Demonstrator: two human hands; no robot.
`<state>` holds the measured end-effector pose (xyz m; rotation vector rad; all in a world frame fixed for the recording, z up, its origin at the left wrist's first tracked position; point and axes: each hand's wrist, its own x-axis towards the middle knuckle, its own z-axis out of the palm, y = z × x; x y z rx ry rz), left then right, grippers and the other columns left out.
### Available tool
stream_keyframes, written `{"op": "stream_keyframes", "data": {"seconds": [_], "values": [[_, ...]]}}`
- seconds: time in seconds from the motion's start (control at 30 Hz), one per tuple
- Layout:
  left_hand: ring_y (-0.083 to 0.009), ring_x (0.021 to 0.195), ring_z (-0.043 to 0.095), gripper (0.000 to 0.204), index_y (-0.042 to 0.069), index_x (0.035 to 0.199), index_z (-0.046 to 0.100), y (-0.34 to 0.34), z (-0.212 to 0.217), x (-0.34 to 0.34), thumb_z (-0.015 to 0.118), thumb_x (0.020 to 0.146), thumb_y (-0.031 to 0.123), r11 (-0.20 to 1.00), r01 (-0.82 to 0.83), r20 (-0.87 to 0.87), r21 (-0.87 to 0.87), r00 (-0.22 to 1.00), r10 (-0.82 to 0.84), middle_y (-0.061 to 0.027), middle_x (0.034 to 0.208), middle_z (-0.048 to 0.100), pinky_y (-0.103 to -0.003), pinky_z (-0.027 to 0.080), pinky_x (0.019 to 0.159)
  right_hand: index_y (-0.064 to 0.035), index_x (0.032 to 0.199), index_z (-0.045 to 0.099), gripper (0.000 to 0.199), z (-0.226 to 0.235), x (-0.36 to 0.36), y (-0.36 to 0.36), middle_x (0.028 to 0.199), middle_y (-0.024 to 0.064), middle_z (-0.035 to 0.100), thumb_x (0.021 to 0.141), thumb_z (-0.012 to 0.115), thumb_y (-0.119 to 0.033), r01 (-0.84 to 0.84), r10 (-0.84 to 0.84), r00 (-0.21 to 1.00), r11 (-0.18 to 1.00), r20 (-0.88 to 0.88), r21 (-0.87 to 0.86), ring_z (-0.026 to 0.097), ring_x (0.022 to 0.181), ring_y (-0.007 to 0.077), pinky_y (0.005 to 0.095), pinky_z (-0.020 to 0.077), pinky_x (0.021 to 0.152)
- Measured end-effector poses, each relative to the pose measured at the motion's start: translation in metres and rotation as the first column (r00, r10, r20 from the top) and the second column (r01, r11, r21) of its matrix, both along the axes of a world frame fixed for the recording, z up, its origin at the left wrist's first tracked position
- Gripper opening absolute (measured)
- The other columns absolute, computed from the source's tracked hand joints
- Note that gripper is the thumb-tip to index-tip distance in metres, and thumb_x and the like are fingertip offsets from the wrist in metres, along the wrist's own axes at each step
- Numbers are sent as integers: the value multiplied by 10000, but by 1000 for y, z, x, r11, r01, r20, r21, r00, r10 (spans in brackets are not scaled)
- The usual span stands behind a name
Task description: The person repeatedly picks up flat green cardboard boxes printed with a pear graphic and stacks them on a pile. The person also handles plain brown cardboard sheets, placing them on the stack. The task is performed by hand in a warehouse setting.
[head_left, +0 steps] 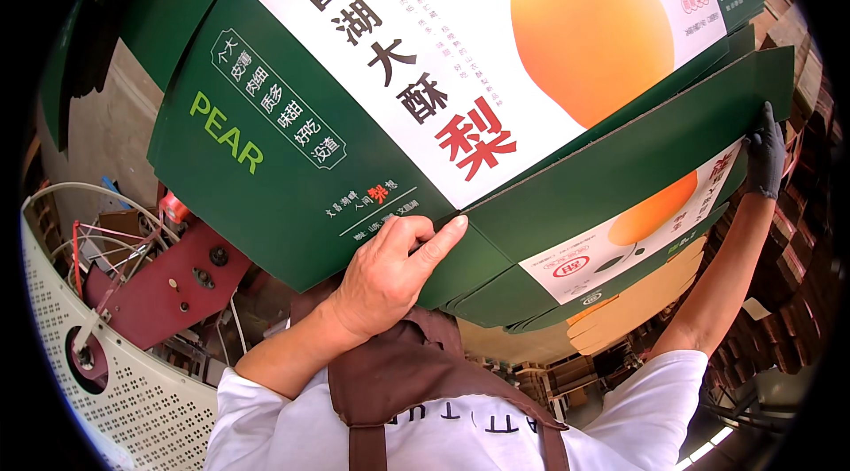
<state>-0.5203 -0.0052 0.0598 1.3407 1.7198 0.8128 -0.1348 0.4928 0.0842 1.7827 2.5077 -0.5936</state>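
A large green cardboard box blank (292, 205) with a white printed panel and a big yellow pear picture fills the upper part of the head view. My bare left hand (390, 267) is at its near edge, fingers curled and thumb against the fold by the corner. Farther right, my right hand (764, 157), in a dark grey glove, grips the outer end of the blank's narrow side panel (655, 214). That panel carries a smaller pear picture. More layers of green and plain tan board (637, 294) show beneath it. The fingertips under the board are hidden.
On the left stands a machine with a dark red plate (199, 289), a cream perforated guard (155, 409) and thin wires. Stacks of brown cardboard (806, 285) rise at the right. My brown apron (407, 374) is close below the blank.
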Motion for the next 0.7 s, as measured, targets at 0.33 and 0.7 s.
{"op": "stream_keyframes", "data": {"seconds": [0.33, 0.7], "values": [[-194, 754, 561, 504, 58, 1286, 644, 2, 0, 0, 638, 788, -25, 1000, -7, -14, -20, 1000, 7, -52, 903, 522, -300, 517, 607, -68, 1415, 526, 446, -9, 1, 6, 1130, 10, 583, 980, 457, 6, 187, -214, 960, 970, -183, -157, 514, 819, 73, 193, 436, 678], [-219, 773, 561, 506, 51, 1300, 631, 3, 3, -5, 613, 801, -32, 995, 54, -10, -84, 998, -55, -63, 920, 522, -320, 518, 655, -91, 1400, 550, 558, -10, 11, -1, 1030, 30, 571, 880, 486, 102, -94, 96, 994, 995, -55, 38, 543, 798, 124, 220, 471, 670]]}}
